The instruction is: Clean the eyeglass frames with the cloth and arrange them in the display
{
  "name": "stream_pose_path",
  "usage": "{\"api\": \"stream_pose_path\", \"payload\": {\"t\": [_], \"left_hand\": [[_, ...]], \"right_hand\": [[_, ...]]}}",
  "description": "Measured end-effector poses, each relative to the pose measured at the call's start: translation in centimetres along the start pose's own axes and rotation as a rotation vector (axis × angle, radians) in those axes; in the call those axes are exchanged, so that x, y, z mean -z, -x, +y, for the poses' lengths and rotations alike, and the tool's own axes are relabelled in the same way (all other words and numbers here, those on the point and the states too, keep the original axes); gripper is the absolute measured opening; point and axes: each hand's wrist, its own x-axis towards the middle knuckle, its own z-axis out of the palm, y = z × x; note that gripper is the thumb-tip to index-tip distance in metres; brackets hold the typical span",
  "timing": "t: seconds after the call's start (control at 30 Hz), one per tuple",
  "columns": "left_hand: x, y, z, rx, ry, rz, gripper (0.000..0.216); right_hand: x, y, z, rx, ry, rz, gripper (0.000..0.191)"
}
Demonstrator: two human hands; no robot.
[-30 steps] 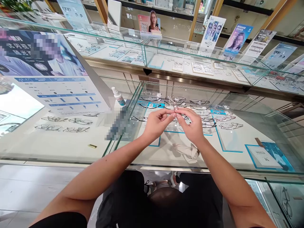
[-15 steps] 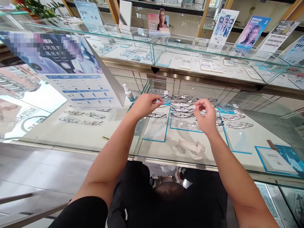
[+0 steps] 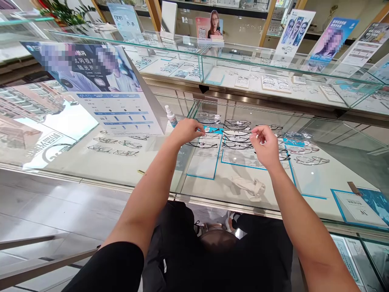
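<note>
My left hand (image 3: pixel 191 132) is raised over the glass counter with its fingers curled and the tips pinched together. My right hand (image 3: pixel 266 146) hovers to the right at about the same height, thumb and forefinger also pinched. Whatever the two pinches hold, if anything, is too thin to make out against the frames below. Between and beyond the hands, rows of eyeglasses (image 3: pixel 237 144) show through the glass. A crumpled beige cloth (image 3: pixel 249 187) lies nearer to me, below the right hand.
A large tent-shaped sign (image 3: pixel 114 107) and a white spray bottle (image 3: pixel 170 116) stand on the left. Several glasses (image 3: pixel 130 144) lie beside the sign. Brochures (image 3: pixel 358 207) are at the right. Behind runs a higher display case (image 3: pixel 258 94) topped with standing cards (image 3: pixel 293 36).
The view has shifted slightly, so the counter and sign appear farther right. Both hands keep nearly the same pinched pose, the left a little nearer the spray bottle in the picture.
</note>
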Motion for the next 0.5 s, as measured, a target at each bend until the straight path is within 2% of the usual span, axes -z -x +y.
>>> {"api": "stream_pose_path", "payload": {"t": [0.27,0.43,0.5], "left_hand": [[-0.3,-0.2,-0.4,0.029,-0.020,-0.058,0.023],[-0.7,-0.2,-0.3,-0.083,-0.058,0.101,0.041],[-1.1,-0.2,-0.3,-0.122,-0.082,0.114,0.042]], "right_hand": [[-0.1,0.0,-0.2,-0.003,-0.005,-0.027,0.013],[-0.1,0.0,0.0,-0.002,-0.027,-0.057,0.014],[-0.2,0.0,0.1,-0.008,-0.045,-0.068,0.014]]}}
